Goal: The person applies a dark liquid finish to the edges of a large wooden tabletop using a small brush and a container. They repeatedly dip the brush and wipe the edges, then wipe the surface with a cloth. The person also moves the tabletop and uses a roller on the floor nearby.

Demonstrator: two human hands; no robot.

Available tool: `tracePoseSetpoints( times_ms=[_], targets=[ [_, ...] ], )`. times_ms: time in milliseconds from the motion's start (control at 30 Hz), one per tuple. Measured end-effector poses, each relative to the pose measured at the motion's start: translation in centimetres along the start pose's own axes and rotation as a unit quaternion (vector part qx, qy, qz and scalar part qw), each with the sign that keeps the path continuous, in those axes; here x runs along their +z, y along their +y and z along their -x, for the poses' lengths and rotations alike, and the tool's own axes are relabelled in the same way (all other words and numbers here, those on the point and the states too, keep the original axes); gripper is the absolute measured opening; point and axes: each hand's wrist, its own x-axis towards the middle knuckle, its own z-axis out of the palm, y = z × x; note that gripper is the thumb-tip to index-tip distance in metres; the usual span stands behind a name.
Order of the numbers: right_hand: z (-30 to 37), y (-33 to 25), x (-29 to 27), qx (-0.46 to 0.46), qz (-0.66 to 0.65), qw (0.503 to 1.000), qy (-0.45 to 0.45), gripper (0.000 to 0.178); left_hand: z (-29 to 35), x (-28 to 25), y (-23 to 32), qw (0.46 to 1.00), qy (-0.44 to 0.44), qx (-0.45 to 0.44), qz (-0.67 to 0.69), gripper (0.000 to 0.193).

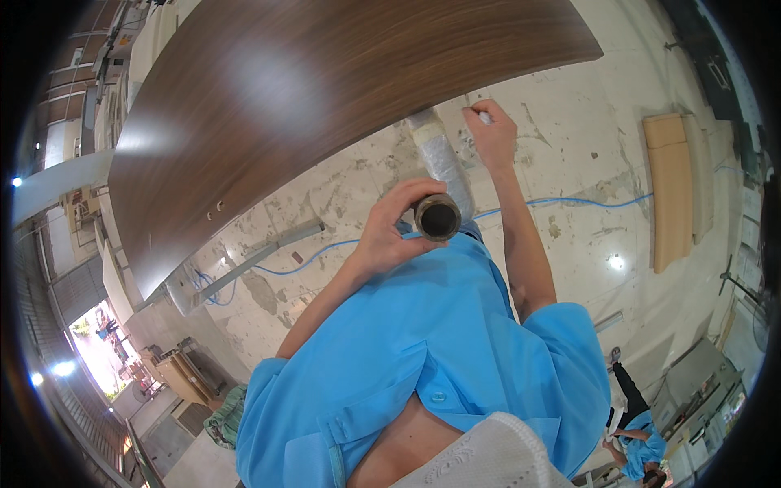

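My left hand (390,232) is wrapped around a brown cardboard tube (421,221), whose dark round open end points up toward me in front of my shirt. Farther out and to the right, my right hand (495,134) is closed, with a small whitish bit showing at the fingers; what it is I cannot make out. A dark wood-grain tabletop (325,89) spreads across the upper left, its near edge just left of my right hand. Between both hands runs a leg-like piece wrapped in clear plastic film (443,159), partly hidden under the tabletop and behind the tube.
A blue hose (561,200) crosses the worn, pale floor. Brown boards (669,191) lie at the right. A grey metal bar (268,254) sits low beside the tabletop's near edge. Another person (639,431) in blue is at the lower right.
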Motion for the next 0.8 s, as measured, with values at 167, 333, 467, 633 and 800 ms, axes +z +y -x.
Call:
tracePoseSetpoints(
  times_ms=[167,333,467,633,800],
  targets=[
    [-0.3,0.3,0.1,-0.036,-0.019,0.998,0.041,0.018,-0.1,0.3,-0.3,1.000,0.009,0.005,0.000,0.079],
    [-1.8,0.9,-0.6,-0.053,0.031,0.998,-0.011,0.019,-0.5,0.5,-0.3,1.000,0.000,0.006,-0.012,0.079],
    [-4.7,2.0,-4.9,0.005,0.006,0.982,0.191,0.019,-0.6,0.7,-0.3,1.000,0.017,0.018,-0.007,0.075],
    [-6.3,1.5,-7.5,-0.116,0.023,0.960,0.252,0.017,-1.0,1.4,-0.3,0.999,0.018,0.007,0.031,0.079],
    [-4.3,-4.1,1.6,-0.311,0.035,0.945,0.097,0.014,-1.7,1.8,1.1,1.000,0.015,0.003,0.023,0.080]
  ],
)
